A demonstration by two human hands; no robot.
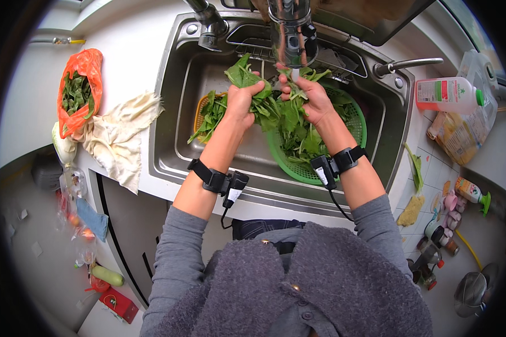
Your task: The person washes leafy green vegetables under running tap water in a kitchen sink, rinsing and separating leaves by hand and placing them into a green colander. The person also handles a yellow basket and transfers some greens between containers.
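My left hand (242, 101) grips a bunch of leafy greens (259, 99) above the stainless steel sink (185, 166). To its right, my right hand (318, 101) holds stems of more leafy greens (294, 113) at a white stream of water (295, 75). Below the right hand, a round green plastic colander (361, 126) contains loose leaves. A yellow plastic basket (199, 111) sits in the basin at left, partly hidden by greens and my left forearm. Both wrists carry strapped-on cameras with cables.
A faucet (211, 25) and a wire rack (339, 52) are along the sink's back. On the left counter lie an orange bag (93, 63) of leaves and a cream cloth (120, 130). A pink-liquid jug (447, 94) and a slim curved spout (417, 64) are at right.
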